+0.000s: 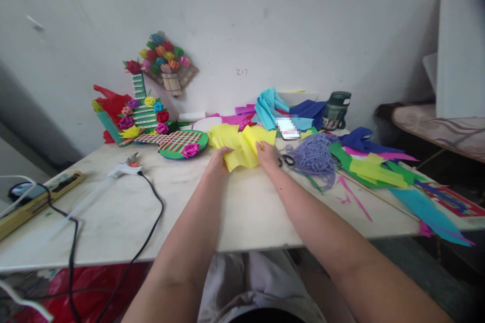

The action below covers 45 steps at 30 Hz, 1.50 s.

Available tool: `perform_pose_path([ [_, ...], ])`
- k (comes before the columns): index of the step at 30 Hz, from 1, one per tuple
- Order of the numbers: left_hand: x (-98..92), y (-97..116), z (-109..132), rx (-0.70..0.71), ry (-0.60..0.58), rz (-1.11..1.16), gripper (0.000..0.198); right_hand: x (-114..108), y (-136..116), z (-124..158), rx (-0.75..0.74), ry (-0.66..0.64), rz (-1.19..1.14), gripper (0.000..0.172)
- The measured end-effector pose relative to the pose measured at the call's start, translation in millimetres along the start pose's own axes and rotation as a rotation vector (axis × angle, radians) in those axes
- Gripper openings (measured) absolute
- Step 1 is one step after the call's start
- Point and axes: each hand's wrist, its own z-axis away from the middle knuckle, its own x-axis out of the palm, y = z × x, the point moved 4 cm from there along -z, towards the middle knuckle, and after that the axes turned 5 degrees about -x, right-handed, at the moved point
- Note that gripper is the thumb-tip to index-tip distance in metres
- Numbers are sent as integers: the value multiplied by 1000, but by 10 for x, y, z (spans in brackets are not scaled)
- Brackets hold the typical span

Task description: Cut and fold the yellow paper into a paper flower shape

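Note:
A sheet of yellow crepe paper [242, 150] spreads between my two hands above the table's middle, creased and slightly wavy. My left hand [219, 160] is closed on its left edge, thumb on top. On the right side, my right hand [267, 155] pinches the same sheet near its upper right part. Just beyond my right hand lie black-handled scissors [288, 159], their blades hidden. A tangled heap of purple yarn [315, 154] sits to their right. Left of the paper is a green, guitar-shaped craft piece [182, 144] with a pink paper rose.
A white glue gun [128, 169] with a black cord lies left, near a yellow power strip [68, 181]. Coloured paper [375, 169], a thin stick [379, 196] and a dark bottle [336, 110] are on the right. A paper-flower basket [171, 83] rests against the wall.

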Motion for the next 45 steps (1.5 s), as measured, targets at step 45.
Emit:
perform_pose_path([
  [45, -461, 193, -47, -78, 464, -718, 29, -176, 203, -160, -119, -333, 528, 28],
])
